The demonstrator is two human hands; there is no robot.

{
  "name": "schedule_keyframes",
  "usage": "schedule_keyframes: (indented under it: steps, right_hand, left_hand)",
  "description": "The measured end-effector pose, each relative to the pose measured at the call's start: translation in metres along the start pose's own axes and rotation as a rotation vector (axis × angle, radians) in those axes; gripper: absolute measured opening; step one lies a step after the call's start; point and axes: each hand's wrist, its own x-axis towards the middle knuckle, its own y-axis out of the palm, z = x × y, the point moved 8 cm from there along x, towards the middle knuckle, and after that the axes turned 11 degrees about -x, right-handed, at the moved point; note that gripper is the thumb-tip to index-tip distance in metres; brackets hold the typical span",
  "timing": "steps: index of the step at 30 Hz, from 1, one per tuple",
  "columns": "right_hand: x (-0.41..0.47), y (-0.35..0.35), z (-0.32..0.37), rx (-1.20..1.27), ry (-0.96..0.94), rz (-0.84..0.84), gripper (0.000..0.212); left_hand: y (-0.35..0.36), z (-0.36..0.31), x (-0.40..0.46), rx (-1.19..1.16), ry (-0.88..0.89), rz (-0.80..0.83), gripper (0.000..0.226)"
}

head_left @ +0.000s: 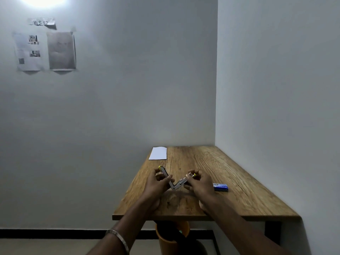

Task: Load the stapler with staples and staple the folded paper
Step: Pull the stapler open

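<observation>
A small yellow-tipped metal stapler (174, 184) is swung open into a V above the wooden table (239, 181). My left hand (156, 184) grips its left arm, whose yellow end sticks up past my fingers. My right hand (199, 183) pinches the right arm near its tip. Whether staples lie in the channel cannot be made out. A blue staple box (220, 187) lies on the table just right of my right hand. The folded white paper (158, 153) lies flat at the far left corner of the table.
The table stands in a corner, with walls behind it and to its right. Its left and front edges are free. An orange bin (169, 236) stands on the floor under the front edge. Printed sheets (44, 50) hang on the back wall.
</observation>
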Motion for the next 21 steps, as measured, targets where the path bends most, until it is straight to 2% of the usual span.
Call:
schedule_keyframes:
  steps: [7,9,12,21]
  right_hand:
    - [0.000,-0.012,0.013,-0.482,-0.159,0.054,0.015]
    - [0.000,-0.012,0.014,-0.552,-0.188,0.065,0.016]
    - [-0.002,-0.010,0.017,-0.664,-0.234,0.062,0.015]
    - [0.003,-0.010,0.018,-0.825,-0.263,0.093,0.015]
  left_hand:
    - [-0.014,-0.016,-0.002,0.272,0.098,0.017,0.034]
    - [-0.021,-0.023,-0.003,0.417,0.158,0.012,0.038]
    - [-0.031,-0.034,-0.003,0.657,0.266,-0.021,0.026]
    - [-0.046,-0.033,0.001,0.859,0.248,-0.042,0.018]
